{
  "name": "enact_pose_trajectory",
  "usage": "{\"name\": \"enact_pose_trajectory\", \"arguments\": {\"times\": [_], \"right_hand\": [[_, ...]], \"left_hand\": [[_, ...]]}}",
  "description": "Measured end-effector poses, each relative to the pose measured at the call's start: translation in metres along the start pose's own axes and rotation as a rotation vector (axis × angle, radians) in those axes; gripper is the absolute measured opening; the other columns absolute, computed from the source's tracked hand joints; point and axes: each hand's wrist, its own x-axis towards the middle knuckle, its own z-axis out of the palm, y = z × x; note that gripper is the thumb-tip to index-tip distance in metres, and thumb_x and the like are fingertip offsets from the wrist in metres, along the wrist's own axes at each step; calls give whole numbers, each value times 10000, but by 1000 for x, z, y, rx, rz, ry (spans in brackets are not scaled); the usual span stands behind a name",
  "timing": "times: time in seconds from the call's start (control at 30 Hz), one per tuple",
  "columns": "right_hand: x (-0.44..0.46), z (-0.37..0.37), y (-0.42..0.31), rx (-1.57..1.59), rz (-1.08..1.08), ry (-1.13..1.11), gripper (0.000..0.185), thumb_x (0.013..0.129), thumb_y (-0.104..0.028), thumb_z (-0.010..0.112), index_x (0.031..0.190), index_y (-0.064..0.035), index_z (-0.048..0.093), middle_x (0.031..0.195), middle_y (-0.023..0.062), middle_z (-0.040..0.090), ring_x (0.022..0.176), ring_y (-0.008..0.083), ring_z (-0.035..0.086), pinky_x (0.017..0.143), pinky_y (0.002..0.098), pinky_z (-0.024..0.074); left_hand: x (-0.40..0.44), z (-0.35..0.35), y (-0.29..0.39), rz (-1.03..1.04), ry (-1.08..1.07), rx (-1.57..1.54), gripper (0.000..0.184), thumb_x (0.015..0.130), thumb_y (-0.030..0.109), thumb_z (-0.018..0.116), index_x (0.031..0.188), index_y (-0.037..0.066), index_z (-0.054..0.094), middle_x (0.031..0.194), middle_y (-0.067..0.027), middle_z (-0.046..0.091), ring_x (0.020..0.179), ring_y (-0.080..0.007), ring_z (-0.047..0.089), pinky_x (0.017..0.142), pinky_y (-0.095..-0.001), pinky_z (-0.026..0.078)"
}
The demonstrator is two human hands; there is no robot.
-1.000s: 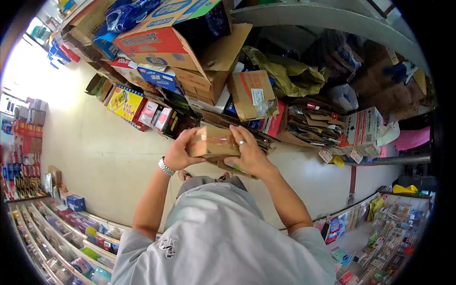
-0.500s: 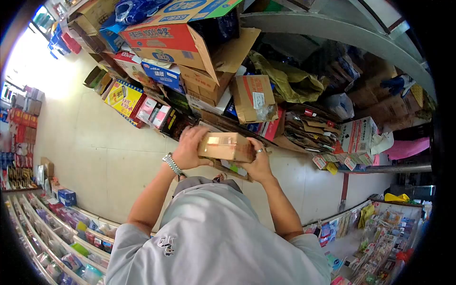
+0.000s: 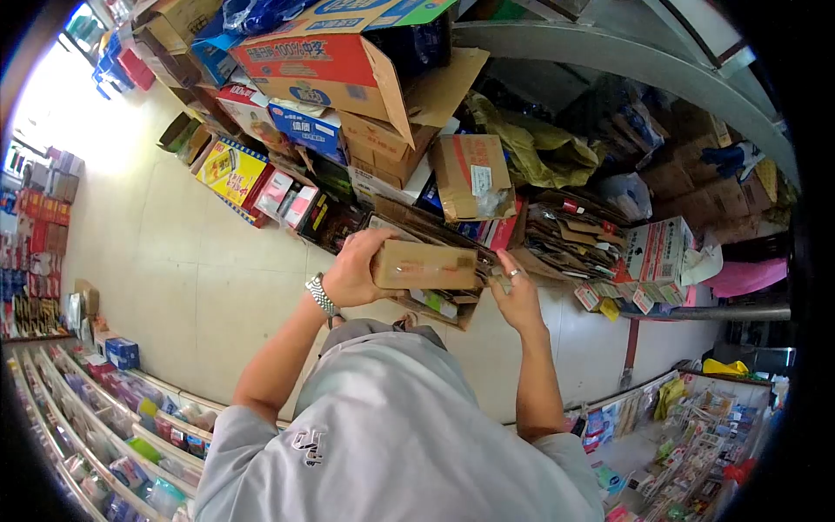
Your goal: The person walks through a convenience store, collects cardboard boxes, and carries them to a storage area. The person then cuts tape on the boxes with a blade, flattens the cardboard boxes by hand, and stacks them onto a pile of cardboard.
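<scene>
A small brown cardboard box (image 3: 426,265) is held in front of my body, its long side facing up at the camera. My left hand (image 3: 355,268), with a metal watch at the wrist, grips the box's left end. Off the right end, my right hand (image 3: 515,291), with a ring on one finger, has its thumb and fingers apart near the box's edge. Whether it touches a flap there is too small to tell. Below the box, an open carton (image 3: 452,315) with flattened cardboard and something green is partly hidden.
Large red and brown carton (image 3: 322,74) tops a pile of boxes ahead. A stack of flattened cardboard (image 3: 574,230) lies to the right. Shelves of packaged goods (image 3: 130,435) stand at lower left, and a goods rack (image 3: 696,435) at lower right. Pale floor tiles (image 3: 217,313) show between.
Both hands held the box earlier; my right hand has since come off its right end and moved right. The box has turned, showing a different long face. My left hand keeps hold.
</scene>
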Motion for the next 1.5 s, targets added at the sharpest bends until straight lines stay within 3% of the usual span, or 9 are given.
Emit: {"name": "enact_pose_trajectory", "arguments": {"times": [0.2, 0.4, 0.67, 0.93, 1.1, 1.17, 1.27, 1.47, 1.5], "right_hand": [[9, 54, -85, -184, -399, -157, 211, 893, -183, 610, 992, -7, 671, 985, 174, 685, 909, 354, 663, 737, 424, 553], [38, 89, -95, -197, -170, -436, 162, 783, -120, 638, 802, 30, 698, 748, 291, 634, 743, 433, 656, 685, 500, 531], [47, 121, -80, -264, -242, -733, 175, 655, -28, 655, 797, 67, 693, 761, 279, 650, 758, 403, 680, 676, 460, 549], [-6, 159, -56, -98, 89, -836, 181, 669, -75, 700, 825, 16, 714, 818, 246, 677, 769, 382, 674, 709, 441, 538], [3, 176, 0, -236, 81, -864, 328, 762, -220, 737, 976, 23, 684, 1012, 235, 675, 892, 336, 673, 785, 424, 529], [-12, 182, 15, 697, 262, -526, 635, 778, -333, 762, 1259, 19, 541, 1227, 224, 600, 1057, 318, 627, 905, 410, 495], [-23, 169, -18, 530, -9, -611, 855, 717, -439, 811, 1342, 23, 454, 1278, 195, 570, 1172, 291, 569, 985, 363, 450], [0, 108, -47, 332, 89, -375, 930, 685, -414, 837, 1391, 3, 398, 1261, 159, 569, 1165, 251, 546, 1012, 352, 417], [7, 108, -28, 416, 84, -230, 785, 734, -362, 802, 1342, -15, 447, 1223, 137, 584, 1127, 234, 560, 969, 360, 443]], "left_hand": [[27, -28, 9, 160, -379, 175, 955, 529, 459, 865, 1305, 32, 505, 1057, -168, 650, 966, -331, 618, 868, -398, 460], [29, 5, -27, -90, -661, -27, 748, 531, 468, 870, 1049, -20, 640, 859, -212, 676, 796, -381, 653, 726, -422, 515], [3, 54, -81, -177, -776, -56, 704, 545, 462, 872, 1020, -11, 657, 908, -196, 692, 834, -323, 671, 748, -383, 509], [15, 60, -56, -231, -845, 100, 775, 505, 594, 830, 938, -31, 677, 829, -234, 675, 795, -381, 665, 730, -437, 519], [7, 58, -94, -347, -804, 57, 896, 519, 579, 837, 1127, -45, 628, 932, -227, 682, 852, -339, 672, 760, -404, 529], [-2, 41, -94, -333, -707, -12, 898, 536, 571, 835, 1153, -42, 614, 965, -233, 678, 878, -338, 669, 778, -394, 526], [-1, -5, -71, -314, -566, -42, 916, 546, 567, 840, 1196, -29, 595, 986, -235, 676, 910, -344, 667, 808, -382, 525], [-56, -32, -61, -245, -131, -151, 860, 663, 378, 859, 1349, 21, 483, 1279, -212, 563, 1140, -330, 576, 969, -399, 466], [-76, -32, -68, -356, -5, -34, 824, 696, 344, 842, 1360, 26, 472, 1296, -208, 549, 1160, -336, 559, 985, -400, 456]]}}
